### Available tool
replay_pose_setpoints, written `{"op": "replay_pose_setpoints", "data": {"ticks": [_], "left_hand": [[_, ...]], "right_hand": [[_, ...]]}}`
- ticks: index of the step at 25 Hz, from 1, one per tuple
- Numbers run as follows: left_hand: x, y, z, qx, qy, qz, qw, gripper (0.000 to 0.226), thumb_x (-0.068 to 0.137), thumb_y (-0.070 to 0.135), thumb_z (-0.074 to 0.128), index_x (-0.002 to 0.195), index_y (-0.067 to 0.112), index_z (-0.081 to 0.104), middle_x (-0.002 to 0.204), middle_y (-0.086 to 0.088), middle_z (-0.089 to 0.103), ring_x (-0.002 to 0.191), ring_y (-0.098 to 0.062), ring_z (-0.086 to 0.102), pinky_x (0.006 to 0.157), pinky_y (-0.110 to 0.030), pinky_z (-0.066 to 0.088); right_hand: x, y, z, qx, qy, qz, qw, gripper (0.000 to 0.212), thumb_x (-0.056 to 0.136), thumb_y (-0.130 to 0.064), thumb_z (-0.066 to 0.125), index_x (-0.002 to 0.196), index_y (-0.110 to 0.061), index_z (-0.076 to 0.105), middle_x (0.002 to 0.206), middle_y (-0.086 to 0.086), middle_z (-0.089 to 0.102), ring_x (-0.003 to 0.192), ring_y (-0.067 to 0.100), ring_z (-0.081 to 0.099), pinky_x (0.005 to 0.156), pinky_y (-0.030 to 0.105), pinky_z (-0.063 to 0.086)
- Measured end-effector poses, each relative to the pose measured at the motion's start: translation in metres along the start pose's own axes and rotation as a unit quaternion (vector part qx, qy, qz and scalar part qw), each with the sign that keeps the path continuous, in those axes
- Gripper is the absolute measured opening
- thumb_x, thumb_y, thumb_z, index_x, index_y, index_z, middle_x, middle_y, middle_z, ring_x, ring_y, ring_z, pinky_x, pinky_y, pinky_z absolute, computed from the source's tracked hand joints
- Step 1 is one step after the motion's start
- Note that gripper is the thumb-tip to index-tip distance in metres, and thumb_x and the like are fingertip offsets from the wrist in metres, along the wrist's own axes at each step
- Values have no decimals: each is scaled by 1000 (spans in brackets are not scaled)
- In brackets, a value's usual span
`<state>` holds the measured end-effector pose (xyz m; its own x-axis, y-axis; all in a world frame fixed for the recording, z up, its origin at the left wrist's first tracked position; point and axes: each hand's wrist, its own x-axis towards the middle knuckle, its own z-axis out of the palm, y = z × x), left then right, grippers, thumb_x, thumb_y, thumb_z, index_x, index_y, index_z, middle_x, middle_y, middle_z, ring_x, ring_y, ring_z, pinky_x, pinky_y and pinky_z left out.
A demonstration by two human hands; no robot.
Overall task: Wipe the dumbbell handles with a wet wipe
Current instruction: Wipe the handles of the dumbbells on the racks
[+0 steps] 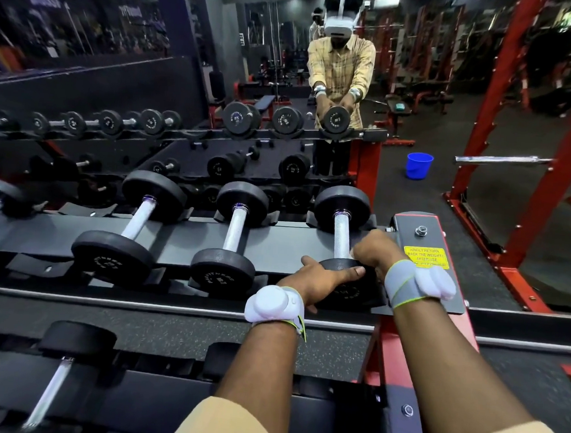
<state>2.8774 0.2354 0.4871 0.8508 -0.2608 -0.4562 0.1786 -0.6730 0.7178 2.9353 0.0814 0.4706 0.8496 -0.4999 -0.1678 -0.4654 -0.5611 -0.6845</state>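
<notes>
Top shelf of rack (275, 242), far-right position: dumbbell (342, 206) seated in its cradle, lying front to back, handle (341, 233) bare over most of its length.

L hand (320, 279): spread flat over the near end weight, thumb stretched across its top, steadying. Not gripping.

R hand (375, 248): fingers curled tight round the near end of the handle where it meets the weight. Wet wipe not confirmed; a pale scrap shows at the fingers, too small to call.

Status, est.: wipe stroke at the near end only, far end of the handle not yet reached.

Risks:
- Wet steel plus tight grip: R hand may slip fwd.
- L hand pressure off-centre could roll the dumbbell in its cradle; fingers between weight and shelf edge could get pinched.
- Neighbouring dumbbell (236, 226) is well apart, no clash expected.
</notes>
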Motion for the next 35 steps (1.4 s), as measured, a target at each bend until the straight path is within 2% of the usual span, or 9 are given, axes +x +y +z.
{"op": "replay_pose_setpoints", "data": {"ticks": [4, 8, 12, 14, 17, 25, 28, 32, 35], "left_hand": [[-1, 0, -1, -1, 0, -3, 1000, 96, 68, 82, 60, 126, 14, 26, 116, -1, 46, 99, -26, 63, 50, -27, 47], [0, -1, -2, -6, -3, -2, 1000, 99, 66, 83, 61, 129, 15, 26, 118, -2, 48, 99, -26, 63, 54, -29, 48], [-2, -1, -2, -3, -7, -7, 1000, 100, 64, 86, 59, 128, 18, 26, 120, -3, 49, 93, -27, 66, 58, -32, 51], [-5, -1, -1, -4, -9, 4, 1000, 97, 70, 82, 59, 134, 18, 24, 122, -1, 45, 102, -26, 62, 54, -28, 48], [-5, 1, -3, -13, -2, 6, 1000, 103, 71, 80, 60, 143, 20, 17, 120, -1, 44, 106, -25, 59, 52, -27, 45], [-8, 0, -2, -5, 9, 4, 1000, 97, 67, 84, 59, 132, 19, 27, 123, 0, 47, 98, -24, 62, 52, -27, 46], [-5, -3, -2, -6, 16, -1, 1000, 100, 65, 85, 59, 132, 19, 26, 127, -3, 49, 97, -25, 62, 53, -28, 47], [0, -3, 0, -12, 10, -6, 1000, 93, 66, 83, 60, 126, 19, 27, 121, -1, 48, 97, -25, 62, 55, -29, 46], [0, -2, 0, -11, 13, -5, 1000, 95, 67, 83, 60, 128, 19, 26, 118, -1, 48, 96, -25, 63, 55, -29, 46]], "right_hand": [[-1, -6, 0, 5, 43, 13, 999, 34, 84, -10, 57, 114, 6, 63, 119, 21, 65, 112, 36, 61, 87, 34, 49], [5, 5, -11, 22, 27, -33, 999, 32, 76, -18, 64, 103, -2, 69, 102, 15, 69, 95, 29, 66, 75, 33, 50], [1, 4, -23, 69, 77, -331, 938, 9, 78, -18, 74, 85, -23, 78, 81, -6, 74, 75, 5, 64, 71, 19, 48], [-7, 5, -30, -46, -15, -447, 893, 13, 78, -20, 79, 90, -27, 80, 86, -10, 75, 74, -8, 61, 72, 11, 45], [3, 15, -41, -131, -120, -506, 844, 22, 80, -10, 78, 97, -23, 80, 96, -12, 74, 88, -28, 52, 77, -3, 35], [13, -25, -49, -292, -182, -521, 781, 26, 81, -17, 71, 97, -36, 77, 87, -15, 75, 76, -3, 62, 63, 4, 34], [18, -32, -38, -355, -195, -553, 728, 23, 83, -17, 66, 96, -32, 77, 85, -13, 74, 70, 1, 54, 63, 6, 31], [24, -35, -40, -318, -155, -519, 778, 19, 83, -27, 65, 96, -35, 76, 90, -17, 74, 80, 2, 64, 72, 16, 45], [26, -30, -32, -353, -226, -518, 746, 31, 82, -11, 59, 99, -30, 76, 89, -14, 75, 76, -2, 60, 69, 9, 41]]}}
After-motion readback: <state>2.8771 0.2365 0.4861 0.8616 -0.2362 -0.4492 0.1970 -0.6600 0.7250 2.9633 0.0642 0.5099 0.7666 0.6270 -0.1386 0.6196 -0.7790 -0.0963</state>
